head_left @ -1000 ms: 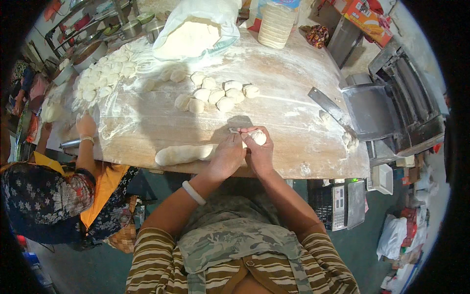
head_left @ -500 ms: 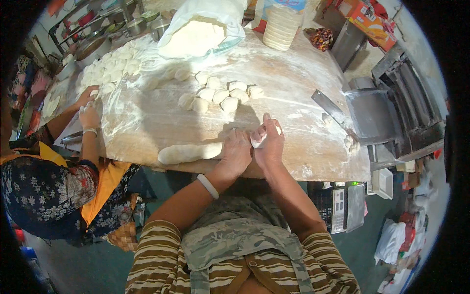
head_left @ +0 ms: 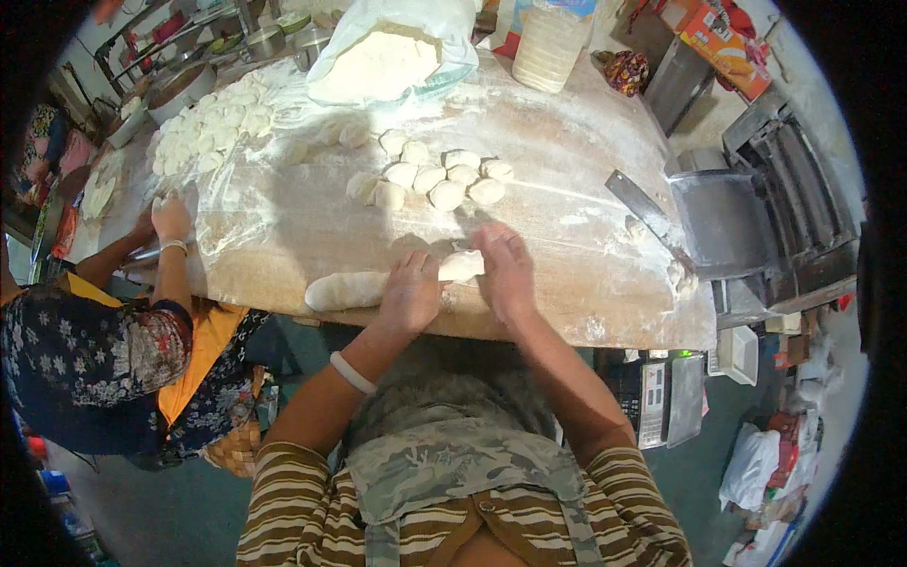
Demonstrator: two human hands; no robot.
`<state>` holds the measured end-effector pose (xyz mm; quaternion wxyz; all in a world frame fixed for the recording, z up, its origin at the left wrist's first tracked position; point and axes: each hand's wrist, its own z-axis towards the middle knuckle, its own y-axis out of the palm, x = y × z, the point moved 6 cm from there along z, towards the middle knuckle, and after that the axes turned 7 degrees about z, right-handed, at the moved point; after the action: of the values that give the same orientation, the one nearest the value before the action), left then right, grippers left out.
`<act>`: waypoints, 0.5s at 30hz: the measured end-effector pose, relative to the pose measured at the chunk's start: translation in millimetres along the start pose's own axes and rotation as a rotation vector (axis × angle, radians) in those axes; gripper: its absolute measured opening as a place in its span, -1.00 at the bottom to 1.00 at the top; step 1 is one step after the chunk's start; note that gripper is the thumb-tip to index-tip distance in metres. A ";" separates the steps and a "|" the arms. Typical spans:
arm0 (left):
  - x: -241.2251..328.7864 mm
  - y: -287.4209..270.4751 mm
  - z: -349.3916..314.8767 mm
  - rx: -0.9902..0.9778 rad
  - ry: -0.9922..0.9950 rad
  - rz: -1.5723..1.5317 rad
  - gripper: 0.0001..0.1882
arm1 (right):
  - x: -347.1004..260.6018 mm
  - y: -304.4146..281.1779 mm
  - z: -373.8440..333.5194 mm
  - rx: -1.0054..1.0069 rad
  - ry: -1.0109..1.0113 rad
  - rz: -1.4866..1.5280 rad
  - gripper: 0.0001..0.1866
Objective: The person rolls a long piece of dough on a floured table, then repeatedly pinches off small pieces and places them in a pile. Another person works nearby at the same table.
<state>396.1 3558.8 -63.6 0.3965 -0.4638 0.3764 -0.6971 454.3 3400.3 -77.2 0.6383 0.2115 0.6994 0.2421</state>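
Observation:
A long roll of dough (head_left: 345,291) lies along the near edge of the floury wooden board. My left hand (head_left: 413,288) is closed over the middle of it, and a pale stretch of the roll shows between my two hands. My right hand (head_left: 508,269) has its fingers curled round the right end of the roll. Just beyond my hands sits a loose group of dough pieces (head_left: 429,180), one of them (head_left: 487,192) nearest my right hand.
A bag of flour (head_left: 378,66) and a plastic tub (head_left: 548,52) stand at the back. A cleaver (head_left: 642,213) lies at right beside a dark metal machine (head_left: 784,198). At left, a co-worker's hand (head_left: 171,219) is near many dough pieces (head_left: 213,128).
A dough piece that was in my right hand now lies with the group on the board. My left hand has slid left along the roll, and my right hand has closed on its end.

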 end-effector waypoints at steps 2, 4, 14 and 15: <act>-1.4 2.4 -0.2 0.055 -0.040 -0.064 -0.61 | 24.8 18.6 -11.8 -0.008 0.110 0.131 -0.64; 2.6 -3.8 0.7 0.132 -0.011 -0.113 -0.58 | 31.8 29.3 -18.2 -0.033 0.142 0.046 -0.71; 19.4 0.0 1.9 0.105 -0.042 0.230 -0.62 | 14.4 54.7 -17.3 0.048 0.102 0.103 -0.85; 19.8 6.3 3.1 0.094 -0.077 0.283 -0.65 | 17.5 50.3 -13.0 0.073 0.090 0.151 -0.86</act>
<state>395.2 3537.8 -61.4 0.5263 -0.4136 0.3896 -0.6326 439.0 3449.9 -59.5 0.5782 0.2755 0.7178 0.2730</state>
